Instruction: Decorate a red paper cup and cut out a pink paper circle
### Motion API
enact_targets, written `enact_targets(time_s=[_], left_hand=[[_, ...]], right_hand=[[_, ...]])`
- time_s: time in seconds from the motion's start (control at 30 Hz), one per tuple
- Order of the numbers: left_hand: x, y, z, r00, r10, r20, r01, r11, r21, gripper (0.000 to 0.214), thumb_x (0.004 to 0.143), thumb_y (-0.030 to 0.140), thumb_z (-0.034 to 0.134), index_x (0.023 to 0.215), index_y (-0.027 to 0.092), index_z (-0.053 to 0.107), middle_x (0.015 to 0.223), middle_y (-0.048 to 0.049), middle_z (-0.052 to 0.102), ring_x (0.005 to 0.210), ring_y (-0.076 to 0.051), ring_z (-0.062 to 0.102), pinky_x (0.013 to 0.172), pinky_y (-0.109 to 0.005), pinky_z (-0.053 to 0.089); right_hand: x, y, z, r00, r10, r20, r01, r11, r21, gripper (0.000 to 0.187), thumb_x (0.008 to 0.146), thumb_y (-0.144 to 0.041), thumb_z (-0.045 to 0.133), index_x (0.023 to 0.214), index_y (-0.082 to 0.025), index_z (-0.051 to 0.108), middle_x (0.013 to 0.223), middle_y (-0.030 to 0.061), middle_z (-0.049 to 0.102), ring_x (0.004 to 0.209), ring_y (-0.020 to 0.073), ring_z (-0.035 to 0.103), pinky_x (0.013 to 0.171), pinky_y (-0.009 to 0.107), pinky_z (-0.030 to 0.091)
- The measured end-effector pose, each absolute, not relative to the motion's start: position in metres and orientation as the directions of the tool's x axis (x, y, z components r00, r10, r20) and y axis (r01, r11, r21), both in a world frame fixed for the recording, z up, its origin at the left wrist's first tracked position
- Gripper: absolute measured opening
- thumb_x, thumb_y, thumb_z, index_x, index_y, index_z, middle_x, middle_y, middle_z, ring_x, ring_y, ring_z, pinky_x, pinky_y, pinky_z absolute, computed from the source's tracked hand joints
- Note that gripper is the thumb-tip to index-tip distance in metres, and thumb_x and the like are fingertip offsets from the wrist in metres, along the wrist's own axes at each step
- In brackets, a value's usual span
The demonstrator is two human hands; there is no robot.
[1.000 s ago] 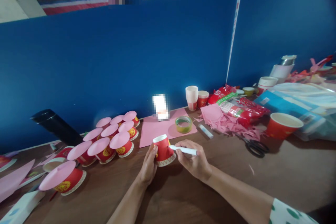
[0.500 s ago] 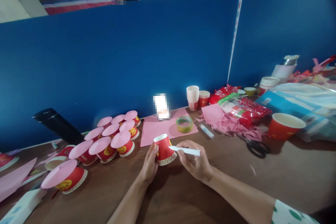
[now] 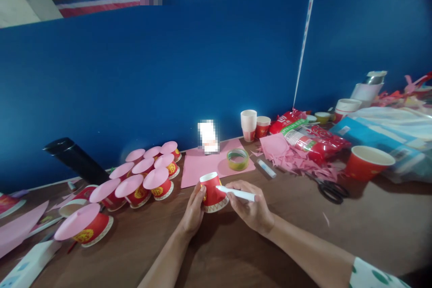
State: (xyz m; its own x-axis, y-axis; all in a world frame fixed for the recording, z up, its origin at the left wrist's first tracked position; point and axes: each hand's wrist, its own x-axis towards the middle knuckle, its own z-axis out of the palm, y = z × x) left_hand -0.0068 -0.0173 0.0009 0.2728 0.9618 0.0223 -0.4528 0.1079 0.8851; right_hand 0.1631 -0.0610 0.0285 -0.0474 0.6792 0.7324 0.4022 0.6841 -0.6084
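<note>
An upside-down red paper cup [image 3: 212, 195] stands on the brown table [image 3: 303, 229], near the middle of its front half. The left hand [image 3: 193, 212] curls around the cup's left side, fingers pressed to its wall. The right hand [image 3: 251, 207] pinches a white glue stick [image 3: 236, 193], whose tip touches the cup's right side.

Just behind the cup lies a pink sheet [image 3: 202, 166] with a roll of tape [image 3: 237, 159] on it. Toward the table's left edge sits a cluster of upturned red cups topped with pink paper discs [image 3: 135, 180]. Toward the right edge lie pink scraps [image 3: 293, 157], black scissors [image 3: 329, 189], and an upright red cup [image 3: 367, 163].
</note>
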Motion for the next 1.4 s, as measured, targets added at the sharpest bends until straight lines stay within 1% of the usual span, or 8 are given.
enact_targets(time_s=[0.13, 0.33, 0.47, 0.67, 0.9, 1.0, 1.13, 1.4], left_hand=[[-0.0072, -0.0183, 0.002, 0.281, 0.96, 0.023, -0.449, 0.11, 0.887, 0.036, 0.08, 0.032, 0.053, 0.114, 0.02, 0.054, 0.106, -0.0059, 0.064, 0.099, -0.023, 0.057, 0.087, -0.035, 0.041], [-0.0066, -0.0183, 0.0033, 0.281, 0.959, 0.03, -0.455, 0.106, 0.884, 0.034, 0.08, 0.031, 0.053, 0.113, 0.021, 0.054, 0.106, -0.0048, 0.063, 0.1, -0.023, 0.056, 0.087, -0.034, 0.041], [-0.0068, -0.0172, 0.0017, 0.269, 0.962, 0.035, -0.454, 0.094, 0.886, 0.034, 0.079, 0.031, 0.055, 0.111, 0.02, 0.056, 0.108, -0.0057, 0.063, 0.101, -0.024, 0.056, 0.086, -0.034, 0.042], [-0.0069, -0.0187, 0.003, 0.284, 0.958, 0.031, -0.453, 0.106, 0.885, 0.037, 0.08, 0.032, 0.053, 0.115, 0.02, 0.054, 0.106, -0.0064, 0.064, 0.102, -0.024, 0.055, 0.09, -0.037, 0.04], [-0.0064, -0.0185, 0.0035, 0.277, 0.96, 0.027, -0.441, 0.102, 0.892, 0.039, 0.079, 0.033, 0.054, 0.116, 0.02, 0.052, 0.108, -0.007, 0.062, 0.1, -0.024, 0.057, 0.085, -0.035, 0.043], [-0.0067, -0.0175, 0.0021, 0.276, 0.961, 0.032, -0.448, 0.099, 0.889, 0.038, 0.08, 0.031, 0.053, 0.116, 0.02, 0.052, 0.107, -0.0061, 0.063, 0.1, -0.023, 0.056, 0.085, -0.034, 0.043], [-0.0072, -0.0178, 0.0017, 0.283, 0.959, 0.02, -0.43, 0.108, 0.896, 0.036, 0.081, 0.032, 0.053, 0.115, 0.02, 0.053, 0.109, -0.0064, 0.062, 0.102, -0.024, 0.055, 0.083, -0.033, 0.044], [-0.0069, -0.0192, 0.0033, 0.279, 0.96, 0.012, -0.412, 0.108, 0.905, 0.037, 0.079, 0.032, 0.054, 0.114, 0.019, 0.054, 0.11, -0.0067, 0.062, 0.102, -0.025, 0.055, 0.084, -0.034, 0.044]], right_hand=[[0.1631, -0.0609, 0.0299, -0.031, 0.688, 0.725, 0.41, 0.67, -0.619, 0.012, 0.083, -0.018, 0.049, 0.091, -0.019, 0.057, 0.081, 0.0049, 0.063, 0.074, 0.016, 0.06, 0.071, 0.028, 0.048], [0.1626, -0.0607, 0.031, -0.042, 0.672, 0.74, 0.43, 0.68, -0.593, 0.009, 0.082, -0.018, 0.049, 0.087, -0.018, 0.057, 0.077, 0.0051, 0.063, 0.07, 0.0159, 0.06, 0.069, 0.028, 0.048], [0.1619, -0.0613, 0.0308, -0.041, 0.687, 0.725, 0.425, 0.669, -0.61, 0.009, 0.083, -0.018, 0.049, 0.087, -0.018, 0.057, 0.077, 0.0051, 0.063, 0.07, 0.0152, 0.059, 0.068, 0.027, 0.048], [0.1616, -0.0608, 0.0306, 0.006, 0.68, 0.733, 0.45, 0.653, -0.609, 0.01, 0.083, -0.018, 0.049, 0.088, -0.019, 0.058, 0.079, 0.0047, 0.063, 0.072, 0.0157, 0.06, 0.07, 0.028, 0.048], [0.1623, -0.0624, 0.0321, -0.056, 0.677, 0.733, 0.417, 0.683, -0.599, 0.009, 0.082, -0.018, 0.048, 0.086, -0.018, 0.056, 0.075, 0.0047, 0.062, 0.07, 0.0152, 0.058, 0.068, 0.028, 0.047], [0.1617, -0.0631, 0.0332, -0.047, 0.671, 0.74, 0.41, 0.688, -0.598, 0.009, 0.082, -0.017, 0.049, 0.086, -0.018, 0.056, 0.076, 0.004, 0.062, 0.07, 0.0147, 0.059, 0.068, 0.027, 0.047], [0.1619, -0.0623, 0.0334, -0.027, 0.665, 0.746, 0.421, 0.685, -0.595, 0.009, 0.082, -0.017, 0.049, 0.087, -0.018, 0.057, 0.076, 0.0037, 0.063, 0.069, 0.0146, 0.059, 0.066, 0.026, 0.047], [0.1625, -0.0614, 0.0323, -0.032, 0.678, 0.734, 0.412, 0.679, -0.608, 0.01, 0.083, -0.018, 0.048, 0.088, -0.019, 0.057, 0.077, 0.0049, 0.063, 0.07, 0.0154, 0.059, 0.068, 0.028, 0.048]])
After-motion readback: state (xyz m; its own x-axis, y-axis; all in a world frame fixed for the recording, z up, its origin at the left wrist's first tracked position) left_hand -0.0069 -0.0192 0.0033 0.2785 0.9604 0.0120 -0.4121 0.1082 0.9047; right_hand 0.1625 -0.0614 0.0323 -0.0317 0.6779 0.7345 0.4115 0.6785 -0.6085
